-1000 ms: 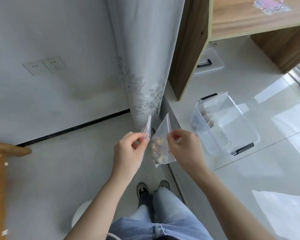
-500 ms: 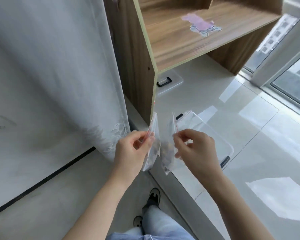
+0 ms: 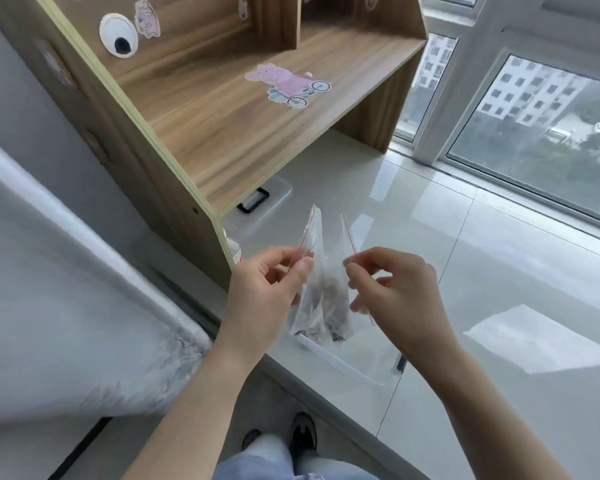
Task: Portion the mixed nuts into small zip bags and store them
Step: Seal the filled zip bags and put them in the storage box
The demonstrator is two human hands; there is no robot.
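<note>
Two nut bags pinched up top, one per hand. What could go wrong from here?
1. Each zip bag, left and right, hangs from a fingertip pinch by the left hand or right hand; either might slip.
2. Whether the red zips are sealed is unclear; tilting could spill nuts.

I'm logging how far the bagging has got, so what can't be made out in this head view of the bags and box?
- Nuts inside the two small clear zip bags: blurred, so kind and count are unreadable.
- Bag seals: too thin to tell whether they are closed; the left hand and right hand pinch them.
- Clear plastic storage box: bags and hands cover its contents.
- Clear lid with black handle: partly under the wooden shelf unit.
</note>
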